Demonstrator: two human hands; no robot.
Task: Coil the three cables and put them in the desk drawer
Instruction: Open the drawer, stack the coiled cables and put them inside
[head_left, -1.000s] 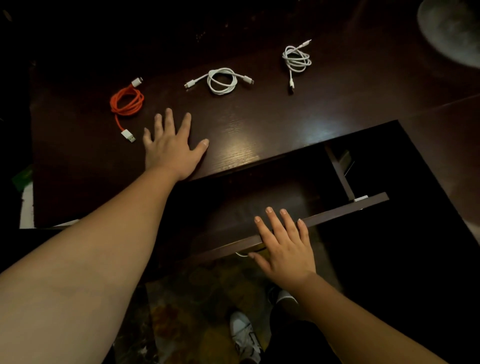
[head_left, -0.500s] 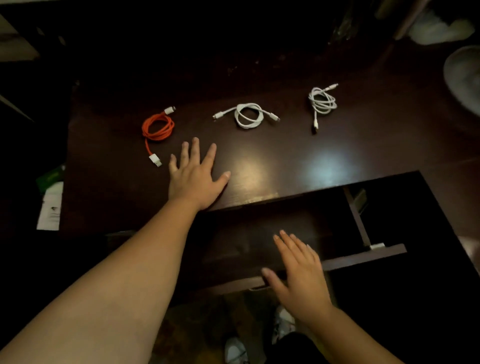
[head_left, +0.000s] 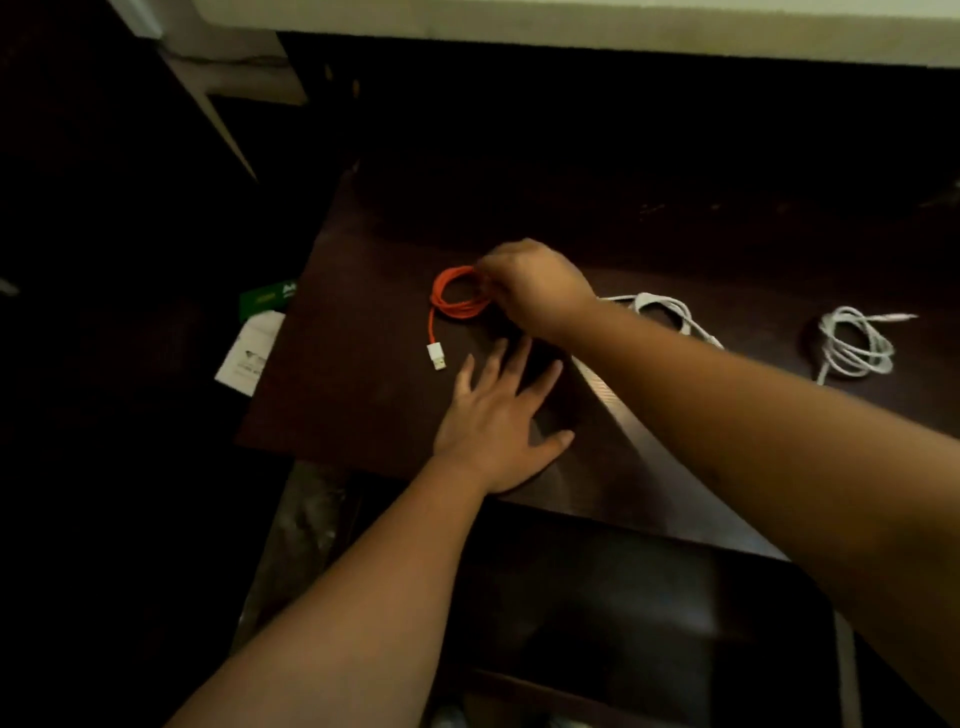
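Head view, dim room: dark brown wooden desk top (head_left: 363, 395) across mid-frame, open desk drawer (head_left: 623, 613) in shadow at lower centre. Left hand (head_left: 498, 431) flat on the desk near its front edge, fingers spread and straight, holding nothing. Right hand (head_left: 535, 291) reached across above it, fingers curled down onto the right side of the coiled orange cable (head_left: 457, 296) at centre frame; exact grip hidden under the knuckles. Cable's white USB plug (head_left: 437, 357) loose on the desk just below the coil. Coiled white cable (head_left: 670, 312) partly behind the right forearm; thinner white coiled cable (head_left: 857, 348) at far right. Green-and-white paper packet (head_left: 254, 332) off the desk's left edge.
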